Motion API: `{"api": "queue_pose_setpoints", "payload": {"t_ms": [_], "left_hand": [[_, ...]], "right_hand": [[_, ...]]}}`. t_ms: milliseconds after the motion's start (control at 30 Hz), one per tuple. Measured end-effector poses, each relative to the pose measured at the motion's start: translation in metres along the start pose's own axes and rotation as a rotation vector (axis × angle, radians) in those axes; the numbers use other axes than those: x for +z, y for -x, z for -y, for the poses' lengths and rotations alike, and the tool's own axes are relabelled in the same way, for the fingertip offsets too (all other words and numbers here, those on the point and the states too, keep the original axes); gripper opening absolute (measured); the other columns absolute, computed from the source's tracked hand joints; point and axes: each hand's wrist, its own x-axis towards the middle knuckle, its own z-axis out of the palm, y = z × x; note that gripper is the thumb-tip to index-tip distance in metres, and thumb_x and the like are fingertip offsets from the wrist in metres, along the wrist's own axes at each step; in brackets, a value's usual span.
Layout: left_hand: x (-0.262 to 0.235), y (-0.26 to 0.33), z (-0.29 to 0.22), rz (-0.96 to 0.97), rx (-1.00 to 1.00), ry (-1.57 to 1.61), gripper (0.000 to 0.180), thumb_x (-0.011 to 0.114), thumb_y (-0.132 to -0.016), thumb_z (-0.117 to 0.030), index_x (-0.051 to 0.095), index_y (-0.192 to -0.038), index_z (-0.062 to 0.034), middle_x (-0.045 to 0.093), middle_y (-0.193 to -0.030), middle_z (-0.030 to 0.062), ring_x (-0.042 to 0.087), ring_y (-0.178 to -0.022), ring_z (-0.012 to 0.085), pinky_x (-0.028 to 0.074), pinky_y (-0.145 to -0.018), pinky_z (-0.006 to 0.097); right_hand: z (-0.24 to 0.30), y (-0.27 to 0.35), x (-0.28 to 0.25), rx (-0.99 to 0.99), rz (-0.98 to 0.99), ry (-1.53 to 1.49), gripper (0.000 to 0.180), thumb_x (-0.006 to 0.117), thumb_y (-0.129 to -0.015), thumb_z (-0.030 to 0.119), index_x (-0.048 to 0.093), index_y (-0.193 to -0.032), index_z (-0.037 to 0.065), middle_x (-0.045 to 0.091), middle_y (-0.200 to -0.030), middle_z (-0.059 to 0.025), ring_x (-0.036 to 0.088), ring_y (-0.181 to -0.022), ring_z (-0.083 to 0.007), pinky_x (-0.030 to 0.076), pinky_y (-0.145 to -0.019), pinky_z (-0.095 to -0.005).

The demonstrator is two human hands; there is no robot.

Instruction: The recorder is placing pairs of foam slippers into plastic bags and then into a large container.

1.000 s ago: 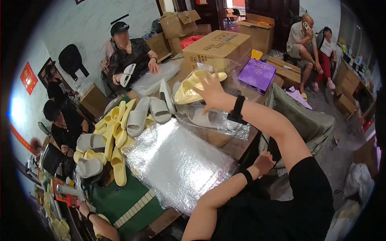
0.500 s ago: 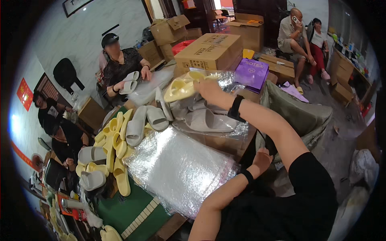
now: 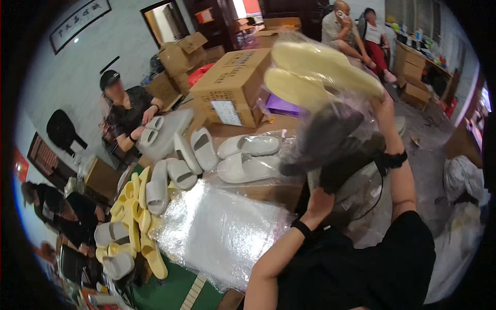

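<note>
My right hand [image 3: 383,109] is raised at the right, its fingers closed on a clear plastic bag with a pair of yellow slippers [image 3: 323,72] inside. Below it spreads a dark, motion-blurred sack [image 3: 330,137]. Lower down, my left hand [image 3: 319,203] is closed on the sack's edge, its fingertips partly hidden. On the table to the left of the sack lies a pair of grey slippers [image 3: 250,161] in clear plastic. A stack of clear plastic bags [image 3: 222,230] sits nearer to me.
Loose grey slippers [image 3: 182,173] and a pile of yellow slippers [image 3: 135,204] cover the table's left side. A cardboard box [image 3: 232,85] stands behind, a purple bag [image 3: 283,105] beside it. Across the table a person [image 3: 129,108] handles grey slippers. Two people sit at the back right.
My right hand has swung right with the bagged yellow slippers, away from above the grey pair and over the sack. The sack's edge has risen at my left hand. The view has turned right.
</note>
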Motion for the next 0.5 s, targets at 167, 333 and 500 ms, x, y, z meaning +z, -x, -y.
{"api": "queue_pose_setpoints", "payload": {"t_ms": [167,333,500], "left_hand": [[-0.018,-0.006,0.010,0.038,0.038,0.022,0.006,0.056,-0.076,-0.013,0.060,-0.080,-0.0110,0.059,-0.059,0.0076,0.058,-0.067,0.0271,0.040,-0.068,0.037],[-0.023,-0.014,-0.005,0.082,0.123,0.021,0.008,0.055,-0.077,-0.011,0.059,-0.083,-0.0124,0.060,-0.065,0.0065,0.058,-0.072,0.0243,0.040,-0.071,0.036],[-0.029,-0.011,-0.011,0.070,0.128,-0.022,0.014,0.055,-0.077,-0.011,0.062,-0.089,-0.0129,0.060,-0.068,0.0060,0.057,-0.077,0.0231,0.040,-0.074,0.036]], "right_hand": [[-0.023,0.056,-0.119,0.087,0.100,0.455,0.032,0.055,-0.082,0.002,0.059,-0.113,-0.001,0.065,-0.101,-0.0086,0.059,-0.090,-0.0149,0.046,-0.079,-0.0280],[-0.020,0.072,-0.099,0.169,0.581,0.950,0.027,0.057,-0.072,0.006,0.066,-0.097,0.005,0.067,-0.090,-0.0145,0.064,-0.087,-0.0276,0.049,-0.077,-0.0366],[-0.062,0.080,-0.038,0.212,0.932,1.307,0.028,0.062,-0.069,0.013,0.067,-0.097,0.012,0.064,-0.095,-0.0139,0.060,-0.093,-0.0357,0.049,-0.078,-0.0444]]}}
